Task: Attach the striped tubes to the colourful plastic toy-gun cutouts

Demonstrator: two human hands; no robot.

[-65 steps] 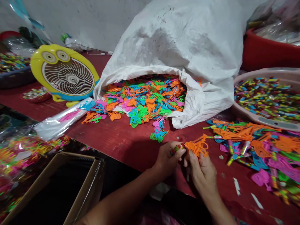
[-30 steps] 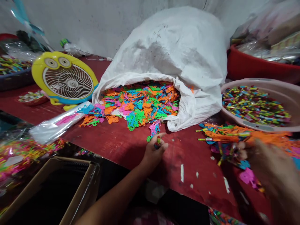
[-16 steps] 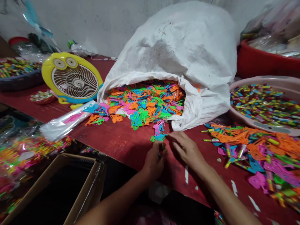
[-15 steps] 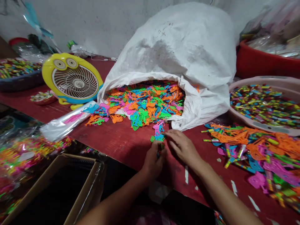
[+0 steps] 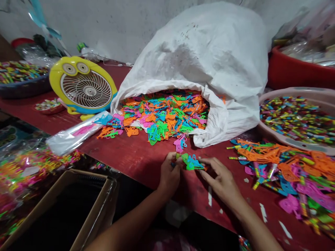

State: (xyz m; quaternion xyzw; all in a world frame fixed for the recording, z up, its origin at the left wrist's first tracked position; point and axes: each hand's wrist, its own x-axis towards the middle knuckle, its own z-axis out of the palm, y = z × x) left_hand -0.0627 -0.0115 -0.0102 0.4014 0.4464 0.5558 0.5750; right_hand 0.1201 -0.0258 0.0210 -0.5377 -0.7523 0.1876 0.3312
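Observation:
My left hand (image 5: 169,171) is closed on a small colourful tube-like piece at the table's front edge. My right hand (image 5: 219,176) pinches a green and blue plastic toy piece (image 5: 190,162) just right of my left hand's fingertips. Both hands sit on the red table (image 5: 136,158), a little in front of the mouth of a big white sack (image 5: 204,66). The sack spills a heap of orange, green, blue and pink plastic toy pieces (image 5: 162,116). A pink piece (image 5: 180,143) lies loose just beyond my hands.
A yellow fan (image 5: 83,85) stands at the left, a clear plastic bag (image 5: 74,134) before it. A pink basin (image 5: 298,118) of small wrapped tubes and a pile of assembled toys (image 5: 288,167) are at the right. A red tub (image 5: 298,69) sits behind, an open cardboard box (image 5: 65,205) below left.
My right hand put the orange piece on the right pile, swung back to the sack's mouth and picked up a green and blue piece. My left hand kept its small tube.

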